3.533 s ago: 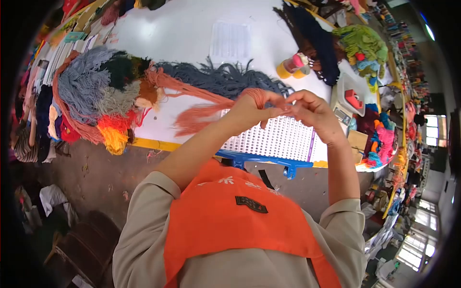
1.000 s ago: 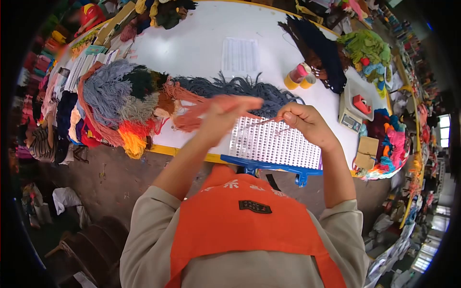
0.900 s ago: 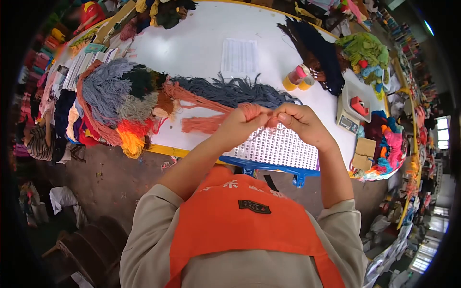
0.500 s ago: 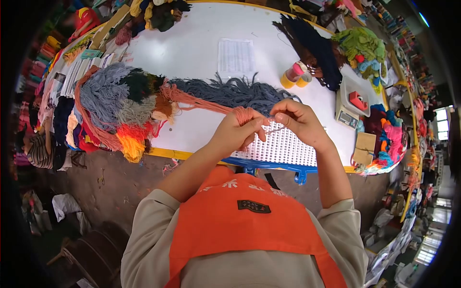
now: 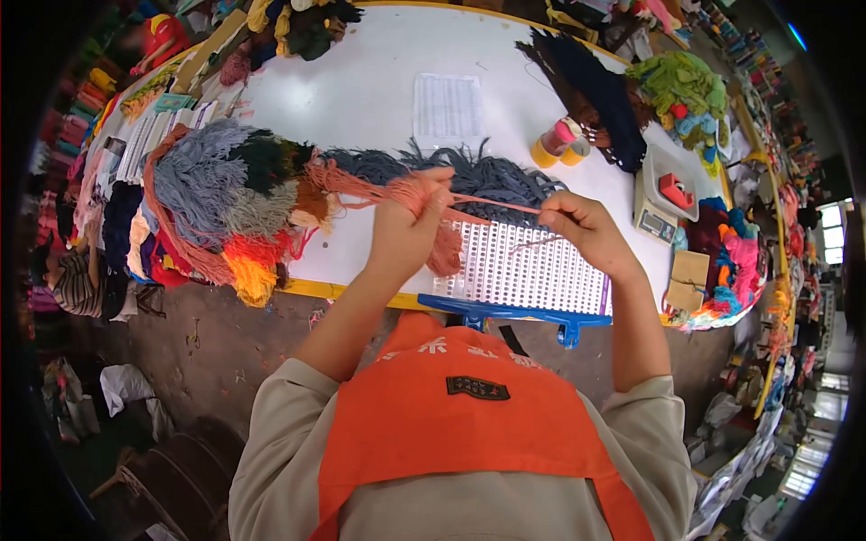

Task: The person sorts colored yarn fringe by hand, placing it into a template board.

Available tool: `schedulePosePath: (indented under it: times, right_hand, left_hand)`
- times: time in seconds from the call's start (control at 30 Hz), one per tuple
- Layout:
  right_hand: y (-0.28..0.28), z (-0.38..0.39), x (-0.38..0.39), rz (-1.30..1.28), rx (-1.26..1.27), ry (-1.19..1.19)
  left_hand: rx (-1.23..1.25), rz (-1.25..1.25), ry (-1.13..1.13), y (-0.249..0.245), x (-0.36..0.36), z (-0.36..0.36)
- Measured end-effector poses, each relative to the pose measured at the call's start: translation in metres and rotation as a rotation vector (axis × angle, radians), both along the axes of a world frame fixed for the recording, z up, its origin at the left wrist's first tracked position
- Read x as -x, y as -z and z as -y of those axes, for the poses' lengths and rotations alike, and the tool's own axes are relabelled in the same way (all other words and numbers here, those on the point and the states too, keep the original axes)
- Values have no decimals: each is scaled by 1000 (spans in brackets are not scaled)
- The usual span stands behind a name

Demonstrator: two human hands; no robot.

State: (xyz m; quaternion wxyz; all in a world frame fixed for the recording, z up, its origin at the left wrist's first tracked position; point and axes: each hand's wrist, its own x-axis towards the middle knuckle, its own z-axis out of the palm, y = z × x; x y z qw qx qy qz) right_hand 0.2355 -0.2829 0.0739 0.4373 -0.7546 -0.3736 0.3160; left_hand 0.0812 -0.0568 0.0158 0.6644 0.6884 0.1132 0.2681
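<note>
A bundle of salmon-pink yarn runs from the coloured yarn pile into my left hand, whose fingers are wrapped round it. The loose end of the bundle hangs below that hand over a white perforated board. A thin pink strand stretches taut to the right, where my right hand pinches it between thumb and fingers. Near my right fingers a thin hooked tool, seen only in part, lies over the board. Dark grey-blue yarn lies just behind both hands.
A blue clip bar edges the board. Farther off are a printed sheet, jars, navy yarn and a scale with a red item. A pile of mixed yarn lies left. Another person in red is at upper left.
My hands have moved apart, the left one leftward and the right one slightly right. A pink strand is now stretched between them, and the bundle's loose end hangs in view.
</note>
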Motion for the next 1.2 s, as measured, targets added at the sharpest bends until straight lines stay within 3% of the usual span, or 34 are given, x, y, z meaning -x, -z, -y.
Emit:
schedulePosePath:
  times: [0.07, 0.1, 0.17, 0.23, 0.3, 0.43, 0.5, 0.53, 0.6, 0.67, 0.73, 0.8, 0.83, 0.9, 1.07, 1.2]
  right_hand:
    - [8, 10, -10, -54, -35, 92]
    - [15, 12, -13, -65, -91, 142]
    - [19, 11, -13, -49, -59, 189]
    - [20, 4, -7, 205, -38, 59]
    - [23, 1, -6, 235, -55, 32]
    - [32, -9, 2, 469, -5, 21]
    - [30, -26, 14, 179, -122, 67]
    - [16, -37, 25, -143, -72, 98]
    - [40, -55, 32, -459, -333, 32]
    - [41, -61, 37, -524, -365, 67]
    - [47, -59, 31, -333, -200, 47]
    - [45, -49, 28, -280, -177, 50]
    - [52, -40, 22, -217, -168, 82]
    - [62, -23, 10, -216, -177, 145]
    - [45, -6, 5, -413, -217, 195]
    - [48, 12, -6, -302, -125, 156]
  left_hand:
    - [-378, 87, -123, -7, 3, -16]
    - [-214, 20, -102, -14, 5, -14]
    - [-129, 14, -29, -15, 5, -13]
    - [-44, 9, 50, -20, 2, -9]
    - [289, -85, 111, -28, 1, -3]
    - [85, -4, 165, -11, -4, -7]
    - [10, -27, 212, -14, -7, -2]
    - [7, -29, 219, -13, -9, 2]
    - [-118, 51, 254, -11, -12, 7]
    - [-241, 62, 154, -13, -10, 8]
    - [-365, 75, 48, -15, -7, 2]
    - [-211, 67, -7, -15, -4, -11]
    - [-281, 79, -35, -11, -4, -15]
    - [449, -120, -113, -31, 8, -21]
    - [672, -99, -33, -32, 12, -32]
    - [803, -71, 90, -33, 20, -58]
